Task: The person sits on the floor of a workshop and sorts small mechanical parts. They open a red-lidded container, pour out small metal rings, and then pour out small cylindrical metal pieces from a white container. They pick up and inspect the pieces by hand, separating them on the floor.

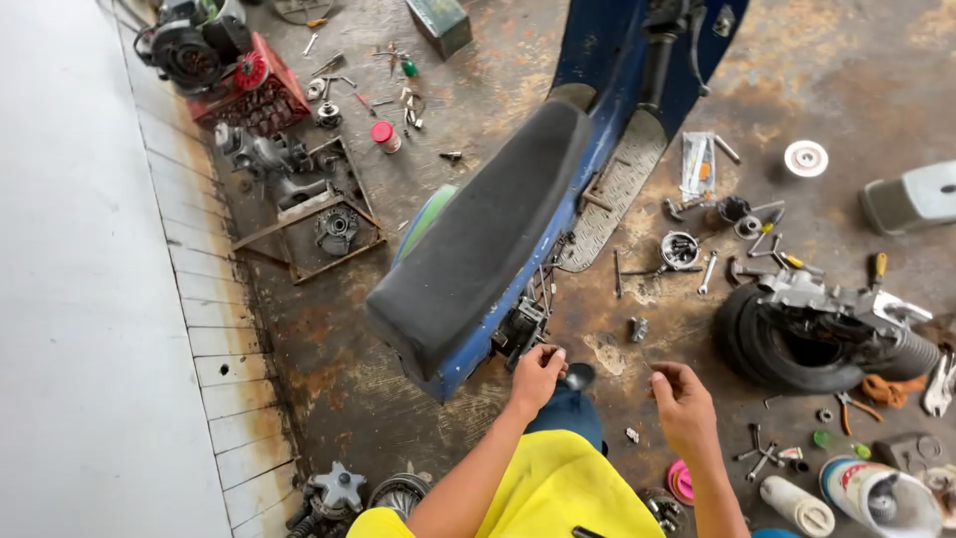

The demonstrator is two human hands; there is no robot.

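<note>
Left hand: fingers pinched at the scooter rear, on exposed engine parts under the seat.
Right hand: loosely curled, contents indiscernible.
Progress: scooter stripped; wheel lies right, unmounted.

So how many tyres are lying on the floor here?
1: a black tyre on the right, with engine parts resting on it. Others may be hidden behind the blue scooter.

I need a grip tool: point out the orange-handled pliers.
In the head view, the orange-handled pliers lie on the stained floor at right, just below the black tyre.
</note>
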